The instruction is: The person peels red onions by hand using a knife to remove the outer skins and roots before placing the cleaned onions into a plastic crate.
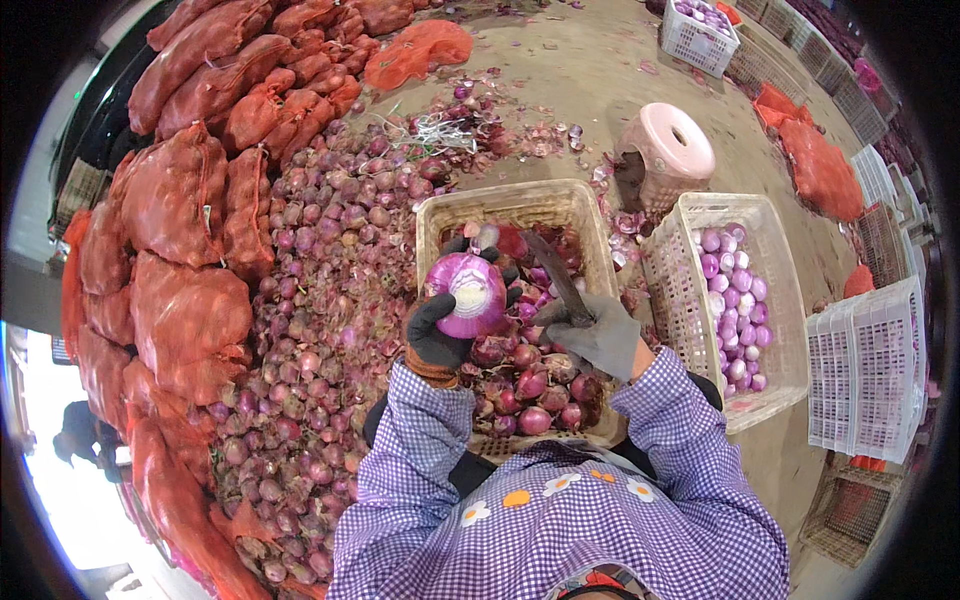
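Observation:
My left hand (442,330), in a dark glove, grips a large red onion (466,295) whose pale cut face is turned up. To its right, my right hand (598,335), in a grey glove, holds a knife (556,276) with a dark, stained blade pointing up and left, apart from the onion. Both hands are over a dirty cream plastic crate (512,193). Unpeeled red onions (535,420) lie in its near part, and loose skins and onion pieces are in its far part.
Left lies a large heap of unpeeled onions (300,375), with red mesh sacks (187,322) beyond. At right, a white crate (784,330) holds peeled onions (739,300). A pink plastic stool (675,146) stands ahead; stacked white crates (866,371) stand far right.

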`<state>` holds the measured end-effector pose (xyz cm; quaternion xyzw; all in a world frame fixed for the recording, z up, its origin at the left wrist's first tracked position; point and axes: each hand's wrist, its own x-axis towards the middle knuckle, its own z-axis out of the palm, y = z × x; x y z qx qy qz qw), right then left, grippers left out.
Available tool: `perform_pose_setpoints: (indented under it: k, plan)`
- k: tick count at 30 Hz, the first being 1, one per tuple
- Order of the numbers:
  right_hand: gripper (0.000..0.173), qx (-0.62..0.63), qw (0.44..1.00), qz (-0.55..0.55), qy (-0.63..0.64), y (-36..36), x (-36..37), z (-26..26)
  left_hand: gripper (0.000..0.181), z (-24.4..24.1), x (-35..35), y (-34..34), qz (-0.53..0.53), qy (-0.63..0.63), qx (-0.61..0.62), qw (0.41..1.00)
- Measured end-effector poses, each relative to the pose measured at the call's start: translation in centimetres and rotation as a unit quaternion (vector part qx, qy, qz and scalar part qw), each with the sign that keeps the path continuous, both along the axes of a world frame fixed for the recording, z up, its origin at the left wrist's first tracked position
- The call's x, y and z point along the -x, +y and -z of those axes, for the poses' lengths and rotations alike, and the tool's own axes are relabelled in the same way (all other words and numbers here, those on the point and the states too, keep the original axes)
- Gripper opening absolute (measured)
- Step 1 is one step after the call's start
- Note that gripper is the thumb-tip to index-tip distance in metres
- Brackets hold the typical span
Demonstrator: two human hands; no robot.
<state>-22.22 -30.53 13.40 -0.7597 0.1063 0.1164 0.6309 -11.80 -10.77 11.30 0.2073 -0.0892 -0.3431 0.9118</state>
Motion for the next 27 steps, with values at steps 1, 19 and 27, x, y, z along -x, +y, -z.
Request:
perform_pose_setpoints:
  k: [1,19,27]
  plan:
    - [0.027,0.037,0.999,-0.018,-0.008,0.2,0.0,-0.2,0.076,0.4,-0.3,0.2,-0.005,0.001,0.0,1.0]
    - [0.034,0.133,0.983,-0.12,0.04,3.4,-0.8,1.0,0.058,1.1,-0.8,0.0,-0.174,0.019,-0.108,0.979]
    - [0.033,0.155,0.978,-0.136,0.038,4.8,-0.5,3.0,0.065,1.3,-0.8,1.0,-0.097,0.285,0.11,0.947]
